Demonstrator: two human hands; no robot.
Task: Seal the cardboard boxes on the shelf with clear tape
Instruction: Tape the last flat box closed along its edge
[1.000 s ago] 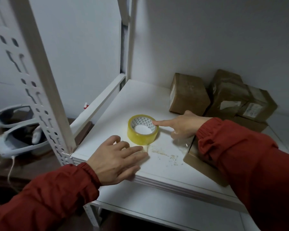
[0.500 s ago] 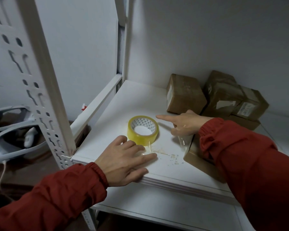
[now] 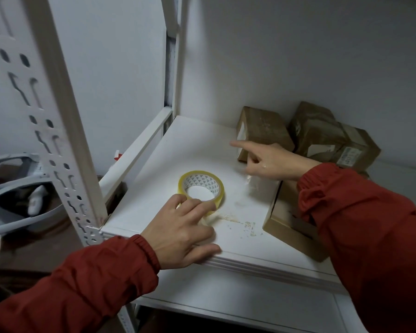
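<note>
At front edge of shelf [image 3: 197,145], left hand [image 3: 178,231] sits nearest the camera: thumb along the edge, fingers spread and loosely bent, tips resting on near rim of tape roll [image 3: 202,180]. It reads as touching, not a full grip. Roll lies flat, hole up, just behind the left fingertips, roughly mid-shelf toward the front-left corner. Pale flecks [image 3: 245,223] lie on the board just right of that hand.

Flat box [image 3: 286,227] sits at front-right, partly under the right sleeve, long axis running front to back, near corner at the front edge.

Right hand [image 3: 271,162] is further back and right of the roll, apart from it. Index finger [image 3: 243,144] is straight, pointing left and back; other fingers are curled. A faint clear sheen hangs below the palm, maybe a tape strip. Cannot tell if it holds anything.

Back box [image 3: 264,128] is just behind that fingertip, against the rear wall; touching or not is unclear. Taped box [image 3: 315,133] and labelled box [image 3: 357,150] crowd the back-right corner.

Judgement: left hand is the nearer one to the roll, so the pickup falls to it. The roll must travel back and right to reach the boxes, and the right hand is already by them.
</note>
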